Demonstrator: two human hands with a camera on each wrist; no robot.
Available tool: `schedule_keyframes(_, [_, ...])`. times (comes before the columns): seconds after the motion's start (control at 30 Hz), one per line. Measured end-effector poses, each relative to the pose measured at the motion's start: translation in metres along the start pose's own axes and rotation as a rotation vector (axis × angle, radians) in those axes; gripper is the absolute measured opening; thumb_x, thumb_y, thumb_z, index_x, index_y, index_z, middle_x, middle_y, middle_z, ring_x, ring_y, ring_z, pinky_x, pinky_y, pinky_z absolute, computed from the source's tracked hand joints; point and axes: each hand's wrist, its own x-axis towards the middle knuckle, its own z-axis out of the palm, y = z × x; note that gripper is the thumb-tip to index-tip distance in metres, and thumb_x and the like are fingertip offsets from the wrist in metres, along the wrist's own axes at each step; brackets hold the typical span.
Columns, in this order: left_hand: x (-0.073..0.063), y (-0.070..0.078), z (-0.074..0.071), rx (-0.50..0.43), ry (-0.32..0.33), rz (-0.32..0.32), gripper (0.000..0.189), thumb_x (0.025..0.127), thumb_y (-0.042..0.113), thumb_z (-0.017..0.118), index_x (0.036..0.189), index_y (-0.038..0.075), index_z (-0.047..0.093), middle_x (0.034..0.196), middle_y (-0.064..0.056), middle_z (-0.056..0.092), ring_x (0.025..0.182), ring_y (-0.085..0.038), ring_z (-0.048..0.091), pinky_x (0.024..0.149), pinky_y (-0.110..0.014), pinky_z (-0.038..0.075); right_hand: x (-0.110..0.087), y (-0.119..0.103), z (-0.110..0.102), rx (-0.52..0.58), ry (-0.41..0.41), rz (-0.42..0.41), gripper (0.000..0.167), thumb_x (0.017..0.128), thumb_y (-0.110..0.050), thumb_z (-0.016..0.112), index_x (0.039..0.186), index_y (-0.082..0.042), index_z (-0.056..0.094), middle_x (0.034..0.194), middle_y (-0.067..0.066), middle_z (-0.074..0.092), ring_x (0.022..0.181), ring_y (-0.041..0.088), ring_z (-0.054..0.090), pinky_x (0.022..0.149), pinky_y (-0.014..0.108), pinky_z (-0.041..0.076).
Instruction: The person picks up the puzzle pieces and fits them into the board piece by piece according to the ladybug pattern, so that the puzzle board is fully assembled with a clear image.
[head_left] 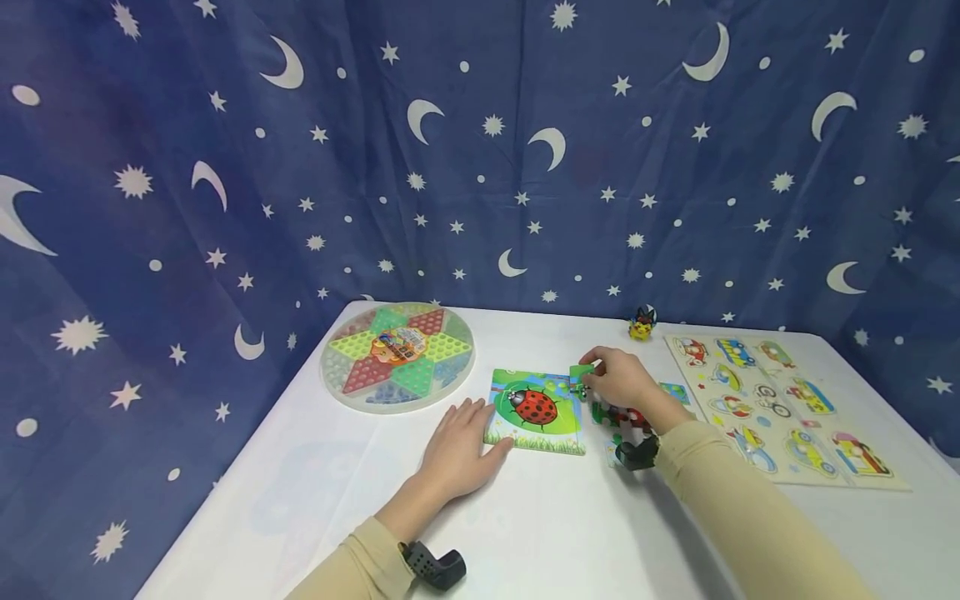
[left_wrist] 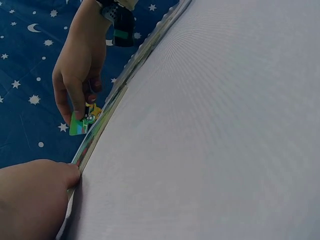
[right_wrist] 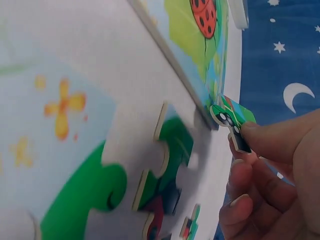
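Observation:
A square ladybug puzzle board [head_left: 534, 408] lies on the white table. My left hand [head_left: 459, 450] rests flat at its left edge, with fingers and thumb touching the border. In the left wrist view, the thumb [left_wrist: 72, 175] is at the board's edge. My right hand [head_left: 618, 379] pinches a green jigsaw piece [right_wrist: 232, 117] between thumb and fingers, near the board's upper right corner. The piece shows a black and white eye-like print. Several loose jigsaw pieces [right_wrist: 170, 145] lie under and beside the right hand, partly hidden by the wrist in the head view.
A round star-patterned board game [head_left: 401, 357] lies at the back left. On the right is a vehicle peg puzzle board [head_left: 780, 408]. A small yellow figurine [head_left: 642, 325] stands near the back edge, before a blue moon-and-star curtain [head_left: 480, 150].

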Motion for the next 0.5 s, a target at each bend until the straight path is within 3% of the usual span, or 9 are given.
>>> schedule_keyframes(0.3, [0.003, -0.001, -0.006, 0.002, -0.010, -0.006, 0.066, 0.100, 0.046, 0.060, 0.146, 0.000, 0.053, 0.150, -0.022, 0.050, 0.145, -0.040, 0.038, 0.124, -0.051, 0.022, 0.004, -0.020, 0.004, 0.005, -0.035, 0.015, 0.032, 0.100, -0.016, 0.065, 0.130, -0.003, 0.063, 0.099, 0.010, 0.066, 0.084, 0.025, 0.061, 0.071, 0.039, 0.054])
schedule_keyframes(0.5, [0.001, 0.000, -0.002, -0.026, -0.020, -0.008, 0.066, 0.100, 0.046, 0.060, 0.146, 0.000, 0.053, 0.151, -0.022, 0.049, 0.145, -0.041, 0.037, 0.124, -0.051, 0.022, 0.003, -0.025, 0.014, -0.014, -0.056, 0.019, 0.030, 0.101, -0.015, 0.064, 0.129, -0.004, 0.063, 0.099, 0.009, 0.067, 0.086, 0.024, 0.062, 0.074, 0.040, 0.054])
